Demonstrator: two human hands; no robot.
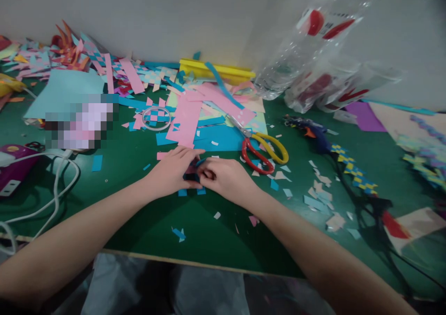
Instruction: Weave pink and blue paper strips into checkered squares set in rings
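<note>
My left hand and my right hand meet on the green table, fingers curled together over a small piece of woven pink and blue paper strips. Both hands press or pinch that piece, and most of it is hidden under my fingers. Blue strip ends stick out below my hands. Red and yellow scissors lie just right of my right hand. A finished pink and blue woven square sits inside a clear tape ring behind my left hand.
Loose pink and blue paper sheets and scraps cover the table's back. A glue gun lies at right beside plastic bags. A white cable and a purple device sit at left. A yellow tray stands by the wall.
</note>
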